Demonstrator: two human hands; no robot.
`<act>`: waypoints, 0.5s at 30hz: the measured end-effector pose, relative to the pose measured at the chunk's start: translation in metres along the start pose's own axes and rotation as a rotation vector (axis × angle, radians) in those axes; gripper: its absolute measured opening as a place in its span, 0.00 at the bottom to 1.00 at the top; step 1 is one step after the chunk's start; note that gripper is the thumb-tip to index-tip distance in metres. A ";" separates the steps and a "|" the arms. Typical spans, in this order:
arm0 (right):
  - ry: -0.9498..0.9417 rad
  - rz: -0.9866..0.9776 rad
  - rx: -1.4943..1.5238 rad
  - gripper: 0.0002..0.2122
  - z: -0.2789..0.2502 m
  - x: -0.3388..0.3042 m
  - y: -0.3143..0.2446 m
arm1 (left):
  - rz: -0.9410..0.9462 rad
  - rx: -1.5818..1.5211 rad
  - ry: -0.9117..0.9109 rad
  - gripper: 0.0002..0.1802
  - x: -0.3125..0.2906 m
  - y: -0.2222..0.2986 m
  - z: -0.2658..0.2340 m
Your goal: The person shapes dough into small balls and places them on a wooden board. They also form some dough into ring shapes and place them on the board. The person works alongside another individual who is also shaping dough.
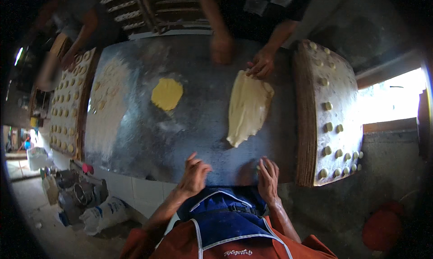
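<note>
My left hand is over the near edge of the metal worktable, its fingers loosely bent and apart, holding nothing. At the same edge, further right, my right hand has its fingers close together, with a small pale piece of dough showing at the thumb side. Beyond it lies a long, flattened sheet of pale dough. A co-worker's hand touches the sheet's far end, and their other hand is blurred above the table. A flat yellow round lies left of the sheet.
At right, a tall stack of trays carries several small dough balls. Another tray at left holds rows of them, near a second person's arm. Flour dusts the table's left side. Sacks stand on the floor.
</note>
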State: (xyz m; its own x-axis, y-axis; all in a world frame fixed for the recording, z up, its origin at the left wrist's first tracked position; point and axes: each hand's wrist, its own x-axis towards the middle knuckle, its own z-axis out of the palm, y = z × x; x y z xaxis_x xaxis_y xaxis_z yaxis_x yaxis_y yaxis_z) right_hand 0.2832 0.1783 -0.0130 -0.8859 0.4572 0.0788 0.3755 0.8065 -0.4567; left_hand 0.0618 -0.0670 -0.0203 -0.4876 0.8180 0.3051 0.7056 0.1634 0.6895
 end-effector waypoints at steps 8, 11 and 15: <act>0.307 0.067 -0.273 0.26 0.071 0.096 0.018 | -0.338 0.308 0.223 0.17 0.088 -0.029 0.075; 0.057 0.129 0.144 0.24 0.088 0.053 0.014 | -0.102 0.155 0.256 0.20 0.036 -0.021 0.097; -0.151 0.271 0.313 0.15 0.028 0.064 0.070 | -0.250 0.083 -0.018 0.21 0.043 -0.055 0.030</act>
State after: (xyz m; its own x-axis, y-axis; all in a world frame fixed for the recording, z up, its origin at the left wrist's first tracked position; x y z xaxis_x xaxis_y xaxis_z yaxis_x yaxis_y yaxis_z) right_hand 0.2454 0.2535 -0.0643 -0.8050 0.5583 -0.2005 0.5200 0.5015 -0.6915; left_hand 0.0174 -0.0245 -0.0650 -0.6435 0.7561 0.1191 0.6040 0.4059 0.6859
